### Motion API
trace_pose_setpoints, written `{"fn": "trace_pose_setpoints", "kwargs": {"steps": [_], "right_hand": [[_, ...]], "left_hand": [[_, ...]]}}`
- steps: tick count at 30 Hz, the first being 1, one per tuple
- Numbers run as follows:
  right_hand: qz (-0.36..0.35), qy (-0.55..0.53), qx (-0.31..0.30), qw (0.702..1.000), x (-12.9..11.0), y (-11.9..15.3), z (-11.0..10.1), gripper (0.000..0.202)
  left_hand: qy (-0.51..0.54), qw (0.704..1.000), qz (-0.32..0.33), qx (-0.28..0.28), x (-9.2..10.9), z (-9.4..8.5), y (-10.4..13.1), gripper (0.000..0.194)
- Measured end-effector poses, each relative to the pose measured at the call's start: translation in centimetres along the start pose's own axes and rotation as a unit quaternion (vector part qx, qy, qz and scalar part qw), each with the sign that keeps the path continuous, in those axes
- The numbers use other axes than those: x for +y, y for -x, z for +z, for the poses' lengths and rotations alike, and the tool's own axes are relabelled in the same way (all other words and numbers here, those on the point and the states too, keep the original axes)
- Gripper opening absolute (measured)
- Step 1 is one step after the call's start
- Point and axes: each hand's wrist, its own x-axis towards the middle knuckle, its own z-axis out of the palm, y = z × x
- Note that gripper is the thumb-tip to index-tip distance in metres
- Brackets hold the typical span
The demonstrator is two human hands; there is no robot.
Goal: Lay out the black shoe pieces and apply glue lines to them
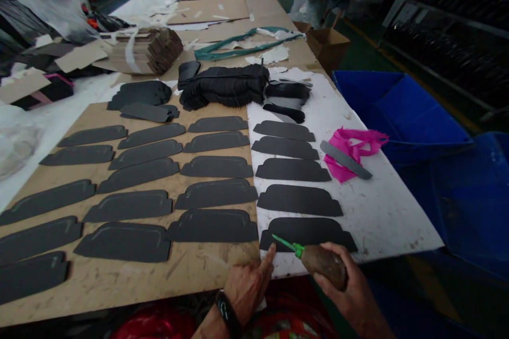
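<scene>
My right hand (352,288) is wrapped round a dark bottle (324,265) with a green nozzle. The green tip hangs over the left part of the nearest dark panel (310,232) on the white surface. My left hand (248,282), with a black band at the wrist, has its index finger stretched to that panel's lower left edge. Its other fingers are partly bent, and nothing shows in them. More dark panels (214,226) lie in columns on the brown board (207,270) to the left; many carry a faint line along the upper edge.
Behind the panels lie a stack of black pieces (226,85) and a bundle of brown card (143,50). A pink cloth (345,156) with a grey strip (345,159) lies at right. Blue bins (397,111) stand beyond the table's right edge.
</scene>
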Motion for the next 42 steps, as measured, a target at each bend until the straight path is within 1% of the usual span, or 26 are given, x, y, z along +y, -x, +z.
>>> {"fn": "trace_pose_setpoints", "kwargs": {"steps": [4,16,25,28,30,34,37,42], "right_hand": [[-0.022,0.006,0.018,1.000,-0.2,-0.2,0.3,0.037],[-0.021,0.025,0.020,0.999,-0.6,-0.6,0.4,0.035],[-0.035,0.042,0.041,0.998,-1.1,-1.6,0.3,0.035],[-0.041,0.044,0.042,0.997,-1.0,-1.7,0.3,0.036],[-0.041,0.045,0.037,0.997,-1.0,-1.7,0.3,0.036],[-0.041,0.058,0.004,0.998,-0.9,-1.7,0.0,0.038],[-0.039,0.064,-0.008,0.997,-1.0,-1.7,-0.2,0.038],[-0.037,0.076,0.011,0.996,-0.9,-1.8,-0.6,0.038]], "left_hand": [[-0.001,1.000,0.000,-0.004,0.0,-0.1,0.0,0.049],[-0.019,1.000,-0.001,-0.007,0.1,-0.4,0.0,0.050],[-0.010,1.000,-0.002,-0.007,0.1,-0.9,-0.2,0.047],[-0.006,0.999,-0.010,-0.034,0.3,-1.4,-0.4,0.046],[0.008,0.999,-0.004,-0.052,0.5,-1.8,-0.6,0.046],[0.034,0.995,0.020,-0.093,1.5,-2.4,-1.2,0.053],[0.028,0.993,-0.006,-0.116,2.1,-2.4,-1.9,0.058],[0.008,0.992,-0.033,-0.121,2.6,-1.9,-2.3,0.056]]}}
